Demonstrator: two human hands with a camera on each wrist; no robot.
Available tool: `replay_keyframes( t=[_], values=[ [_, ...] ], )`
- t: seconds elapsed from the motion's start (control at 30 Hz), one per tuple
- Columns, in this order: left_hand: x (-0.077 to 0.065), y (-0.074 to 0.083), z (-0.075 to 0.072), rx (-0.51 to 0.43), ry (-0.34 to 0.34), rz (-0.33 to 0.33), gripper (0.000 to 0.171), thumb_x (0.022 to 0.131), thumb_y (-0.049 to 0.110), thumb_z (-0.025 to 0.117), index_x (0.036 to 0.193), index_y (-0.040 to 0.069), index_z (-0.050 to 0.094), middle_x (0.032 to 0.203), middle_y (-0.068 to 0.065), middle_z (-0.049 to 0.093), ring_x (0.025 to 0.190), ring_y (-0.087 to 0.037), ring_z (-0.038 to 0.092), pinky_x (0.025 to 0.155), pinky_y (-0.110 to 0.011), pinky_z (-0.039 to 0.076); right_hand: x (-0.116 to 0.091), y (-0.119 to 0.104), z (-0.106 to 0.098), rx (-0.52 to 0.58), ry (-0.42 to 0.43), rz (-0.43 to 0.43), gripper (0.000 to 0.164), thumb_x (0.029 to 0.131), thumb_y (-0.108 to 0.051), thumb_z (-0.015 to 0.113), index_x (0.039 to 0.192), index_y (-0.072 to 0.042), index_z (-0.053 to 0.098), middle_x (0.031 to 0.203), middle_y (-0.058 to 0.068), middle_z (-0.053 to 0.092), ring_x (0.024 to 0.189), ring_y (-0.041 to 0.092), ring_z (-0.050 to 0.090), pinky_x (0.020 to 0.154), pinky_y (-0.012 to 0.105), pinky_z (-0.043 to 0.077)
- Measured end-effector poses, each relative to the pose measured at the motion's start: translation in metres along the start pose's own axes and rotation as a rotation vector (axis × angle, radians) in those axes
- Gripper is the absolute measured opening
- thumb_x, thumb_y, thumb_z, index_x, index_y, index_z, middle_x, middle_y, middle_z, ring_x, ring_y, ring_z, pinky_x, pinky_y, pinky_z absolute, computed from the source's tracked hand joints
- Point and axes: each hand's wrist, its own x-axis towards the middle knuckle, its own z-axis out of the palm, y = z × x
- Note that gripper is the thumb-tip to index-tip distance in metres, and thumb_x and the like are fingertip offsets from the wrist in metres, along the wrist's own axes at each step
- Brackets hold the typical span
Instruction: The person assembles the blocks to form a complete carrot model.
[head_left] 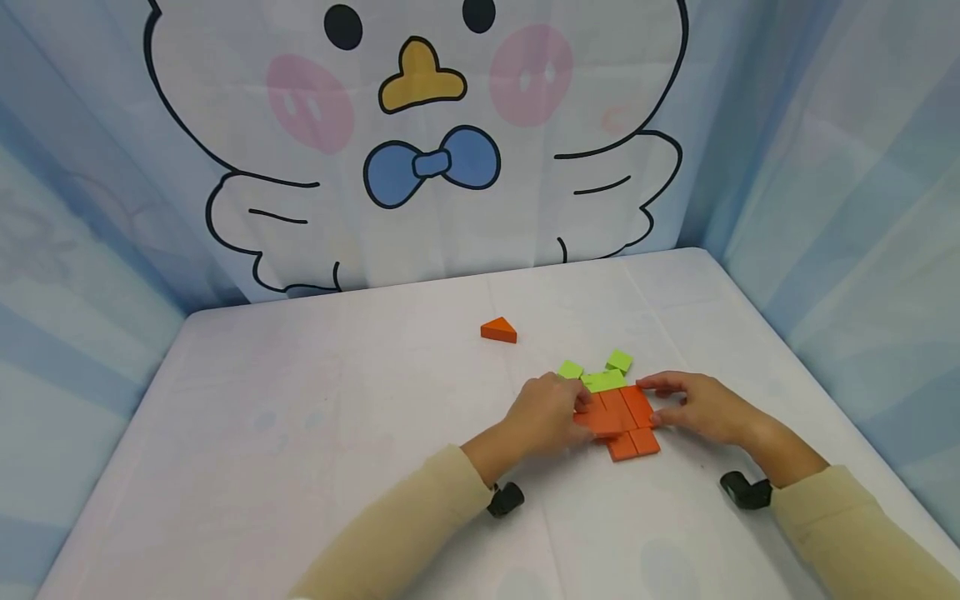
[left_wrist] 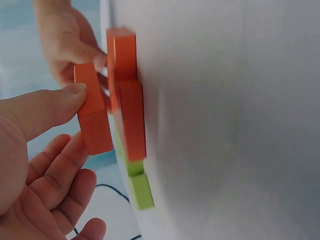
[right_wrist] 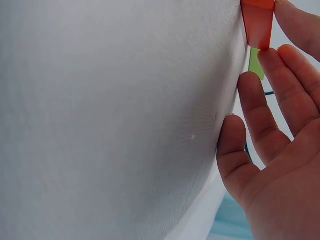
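In the left wrist view, my left hand point(head_left: 547, 417) pinches an orange block point(left_wrist: 94, 110) between thumb and fingers, raised over the other orange blocks point(left_wrist: 132, 120). From above, this held block covers part of the flat orange group point(head_left: 633, 443). At the group's right side, my right hand point(head_left: 701, 406) touches the outer orange block point(head_left: 637, 406) with thumb and fingertips, its fingers fairly straight. Against the far end of the group lies a green block point(head_left: 604, 381). Two small green blocks, one left point(head_left: 571, 369) and one right point(head_left: 619, 361), lie beyond it.
A loose orange triangular block point(head_left: 498, 330) lies farther back on the white-covered table point(head_left: 337, 417). Curtains printed with a cartoon figure point(head_left: 432, 233) rise behind the table's far edge, with blue curtains point(head_left: 847, 208) at the sides.
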Motion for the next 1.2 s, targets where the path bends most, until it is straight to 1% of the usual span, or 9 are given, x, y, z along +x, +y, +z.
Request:
replay_keyframes(
  t=[0.2, 0.4, 0.6, 0.7, 0.83, 0.93, 1.07, 1.2],
  values=[
    [0.000, 0.017, 0.013, 0.007, -0.014, 0.029, 0.031, 0.084, 0.032, 0.082, 0.108, 0.015, 0.072, 0.088, 0.012, 0.064, 0.082, -0.006, 0.050, 0.074, -0.018, 0.040, 0.000, 0.001, 0.000, 0.003, 0.004, -0.004, 0.051, 0.090, -0.018, 0.073, 0.136, 0.000, 0.059, 0.132, 0.022, 0.059, 0.120, 0.043, 0.052, 0.099, 0.061, 0.041],
    [-0.002, 0.032, 0.026, 0.012, -0.020, 0.055, 0.033, 0.083, 0.034, 0.083, 0.107, 0.015, 0.071, 0.092, 0.013, 0.065, 0.088, -0.004, 0.054, 0.079, -0.017, 0.042, 0.000, 0.000, 0.000, -0.001, 0.014, -0.007, 0.051, 0.090, -0.020, 0.074, 0.135, -0.001, 0.060, 0.132, 0.021, 0.059, 0.120, 0.042, 0.053, 0.099, 0.061, 0.040],
    [-0.002, 0.042, 0.035, 0.045, 0.021, 0.114, 0.029, 0.083, 0.037, 0.082, 0.102, 0.018, 0.071, 0.085, 0.016, 0.064, 0.079, -0.001, 0.049, 0.073, -0.014, 0.037, 0.000, -0.001, -0.001, 0.001, 0.019, -0.010, 0.051, 0.090, -0.021, 0.074, 0.135, -0.002, 0.060, 0.131, 0.020, 0.060, 0.119, 0.041, 0.053, 0.098, 0.061, 0.041],
    [-0.001, 0.046, 0.038, 0.044, 0.041, 0.122, 0.029, 0.082, 0.039, 0.082, 0.101, 0.018, 0.072, 0.084, 0.017, 0.064, 0.079, -0.002, 0.049, 0.073, -0.014, 0.036, 0.000, -0.001, -0.001, 0.002, 0.015, -0.009, 0.051, 0.090, -0.021, 0.073, 0.135, -0.002, 0.060, 0.131, 0.020, 0.060, 0.119, 0.041, 0.053, 0.099, 0.062, 0.041],
    [0.000, 0.051, 0.044, 0.035, 0.048, 0.101, 0.030, 0.081, 0.042, 0.083, 0.100, 0.021, 0.073, 0.084, 0.019, 0.063, 0.080, -0.001, 0.051, 0.073, -0.014, 0.037, -0.001, 0.000, -0.001, 0.003, 0.014, -0.007, 0.051, 0.090, -0.020, 0.073, 0.135, -0.002, 0.060, 0.131, 0.021, 0.060, 0.119, 0.041, 0.053, 0.098, 0.062, 0.041],
    [0.000, 0.054, 0.047, 0.036, 0.048, 0.072, 0.027, 0.081, 0.041, 0.083, 0.098, 0.022, 0.073, 0.080, 0.020, 0.061, 0.078, -0.001, 0.049, 0.071, -0.015, 0.037, -0.001, 0.000, -0.001, 0.005, 0.020, -0.009, 0.051, 0.090, -0.021, 0.073, 0.135, -0.002, 0.060, 0.130, 0.020, 0.060, 0.119, 0.041, 0.053, 0.098, 0.062, 0.041],
    [-0.002, 0.056, 0.048, 0.062, 0.051, 0.029, 0.026, 0.081, 0.040, 0.083, 0.098, 0.024, 0.072, 0.079, 0.019, 0.059, 0.078, -0.003, 0.048, 0.075, -0.020, 0.039, 0.000, 0.001, 0.000, 0.003, 0.022, -0.009, 0.051, 0.089, -0.021, 0.073, 0.135, -0.002, 0.060, 0.130, 0.020, 0.060, 0.119, 0.041, 0.053, 0.098, 0.063, 0.041],
    [-0.003, 0.057, 0.048, 0.076, 0.058, 0.011, 0.028, 0.081, 0.041, 0.083, 0.100, 0.025, 0.071, 0.082, 0.019, 0.060, 0.082, -0.004, 0.049, 0.078, -0.022, 0.040, 0.000, 0.002, 0.000, 0.006, 0.021, -0.007, 0.051, 0.089, -0.020, 0.073, 0.135, -0.002, 0.060, 0.131, 0.020, 0.060, 0.119, 0.041, 0.053, 0.098, 0.063, 0.040]
  ],
)
